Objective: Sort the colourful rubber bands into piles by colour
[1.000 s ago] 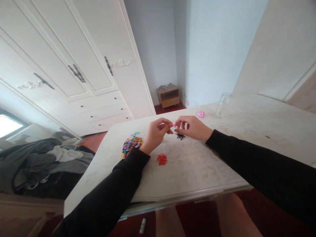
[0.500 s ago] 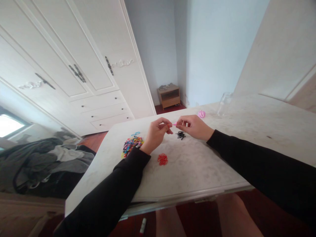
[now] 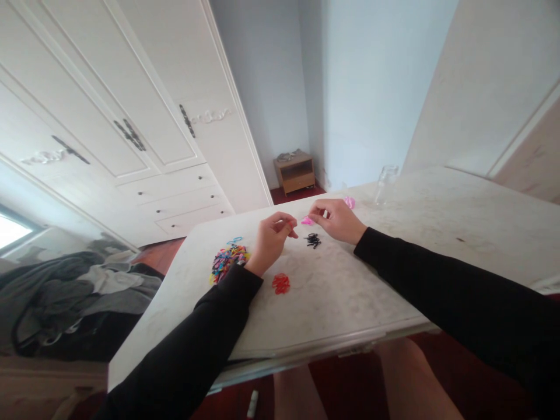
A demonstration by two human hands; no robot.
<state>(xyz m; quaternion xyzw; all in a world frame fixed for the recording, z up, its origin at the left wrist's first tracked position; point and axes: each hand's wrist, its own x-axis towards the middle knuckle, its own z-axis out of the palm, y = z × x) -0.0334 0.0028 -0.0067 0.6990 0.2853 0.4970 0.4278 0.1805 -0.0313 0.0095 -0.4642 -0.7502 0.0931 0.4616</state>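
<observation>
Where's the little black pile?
In the head view, the black pile lies on the table near the right hand, beyond and right of the red pile.

Saw tall white panelled wardrobe (image 3: 157,76) at left, with dark ornate handles (image 3: 187,121) and small-knobbed white drawers (image 3: 184,204) below. Spotted bright window (image 3: 12,231) at far left, above heap of grey, black and white cloth (image 3: 48,297). Noted small brown wooden nightstand (image 3: 301,183) in far corner, with crumpled grey item (image 3: 289,156) on top, near pale blue wall (image 3: 367,87). Found clear glass vessel (image 3: 385,186) upright near far edge of stained white table (image 3: 350,291). Glimpsed white tube with red end (image 3: 252,402) over dark red floor (image 3: 345,385).
</observation>
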